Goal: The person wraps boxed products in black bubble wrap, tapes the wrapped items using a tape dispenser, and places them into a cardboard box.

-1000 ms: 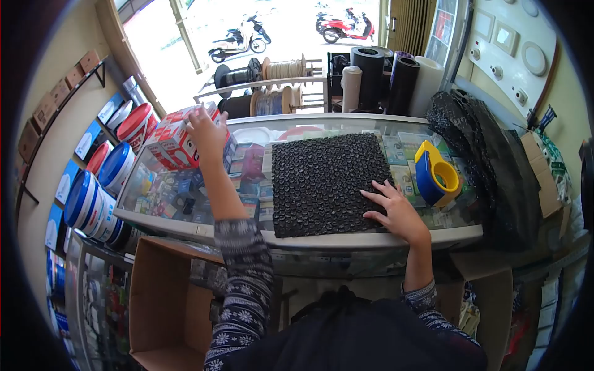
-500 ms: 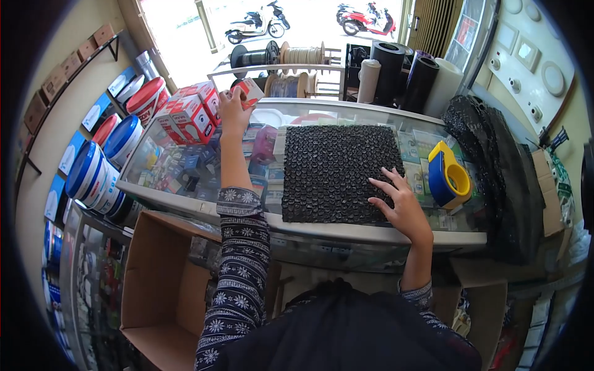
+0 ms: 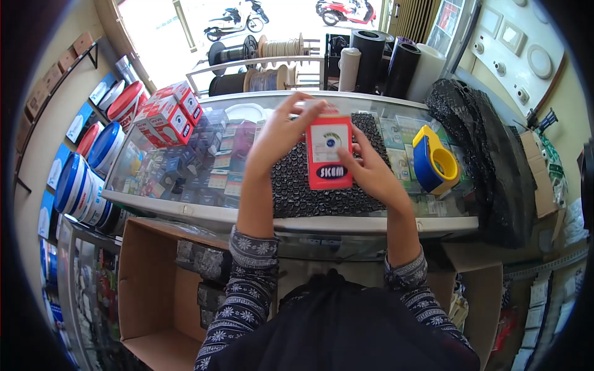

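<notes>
A red and white box with "SKEM" printed on it (image 3: 330, 174) is held upright over the counter. My left hand (image 3: 279, 133), a little blurred, has its fingers closed at the box's upper left corner. Against the right edge, my right hand (image 3: 376, 173) grips the box with the thumb on its front face. Beneath both hands lies a sheet of black bubble wrap (image 3: 297, 195) on the glass counter, partly hidden by the box and hands.
Stacked red and white boxes (image 3: 166, 117) stand at the counter's left end. A blue and yellow tape dispenser (image 3: 433, 164) lies right of the wrap. More black bubble wrap (image 3: 489, 148) hangs over the right end. An open cardboard box (image 3: 148, 278) holding wrapped black packages sits below left.
My left hand has brought the red box from the stack at the left to above the bubble wrap. My right hand has left the wrap and now grips the box.
</notes>
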The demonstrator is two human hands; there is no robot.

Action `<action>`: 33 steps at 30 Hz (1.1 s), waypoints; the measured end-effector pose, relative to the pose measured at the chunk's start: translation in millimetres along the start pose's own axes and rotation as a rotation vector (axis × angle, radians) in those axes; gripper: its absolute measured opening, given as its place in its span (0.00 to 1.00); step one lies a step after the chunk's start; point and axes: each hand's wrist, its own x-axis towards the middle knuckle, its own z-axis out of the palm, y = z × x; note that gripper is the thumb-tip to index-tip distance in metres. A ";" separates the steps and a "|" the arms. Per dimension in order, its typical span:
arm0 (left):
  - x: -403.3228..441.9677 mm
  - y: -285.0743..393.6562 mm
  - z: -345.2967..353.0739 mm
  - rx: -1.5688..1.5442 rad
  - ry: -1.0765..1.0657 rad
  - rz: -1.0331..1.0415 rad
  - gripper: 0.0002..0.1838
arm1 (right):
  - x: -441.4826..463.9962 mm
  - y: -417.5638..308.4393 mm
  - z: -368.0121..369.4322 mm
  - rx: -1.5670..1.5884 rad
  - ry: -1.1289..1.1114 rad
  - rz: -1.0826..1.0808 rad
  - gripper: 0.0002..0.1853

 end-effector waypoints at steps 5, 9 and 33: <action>1.7 -28.0 2.4 0.305 0.147 0.014 0.30 | 27.9 27.1 -1.0 -0.048 -0.004 0.173 0.37; -34.9 -45.4 -20.7 0.658 0.392 -0.112 0.33 | 38.9 18.0 -9.1 -0.323 -0.002 0.273 0.37; -44.2 -32.3 3.4 0.079 -0.018 0.056 0.37 | 21.1 10.7 16.4 -0.765 0.150 -0.069 0.29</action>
